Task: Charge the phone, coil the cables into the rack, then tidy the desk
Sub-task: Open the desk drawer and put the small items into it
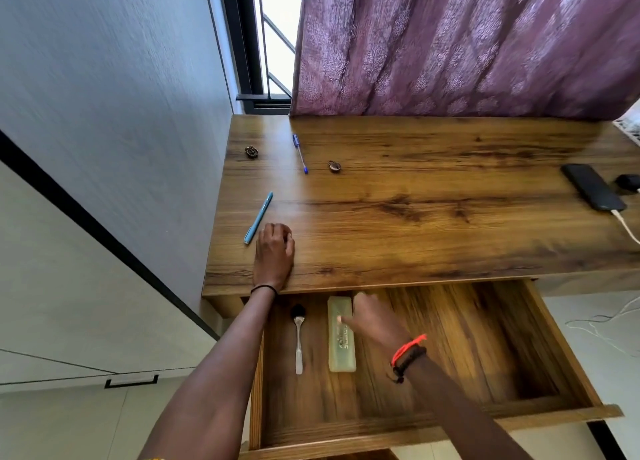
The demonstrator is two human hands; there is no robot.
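1. At the lower middle of the frame, we see our right hand (367, 321) inside the open drawer (554, 338). It is blurred, and its thumb touches a pale green case (341, 352); whether it grips the case we cannot tell.
2. Left of the case lies a spoon (298, 341), apart from it.
3. At centre left, our left hand (273, 248) rests on the desk (415, 199) with its fingers curled under; whether they hold anything we cannot tell.
4. Just beside that hand lies a teal pen (258, 218). Farther up are a blue pen (300, 153), a padlock (334, 166) and a small dark trinket (251, 151).
5. At the right edge, the phone (593, 191) lies flat with a white cable (625, 224) plugged in and a black plug (627, 181) near it.
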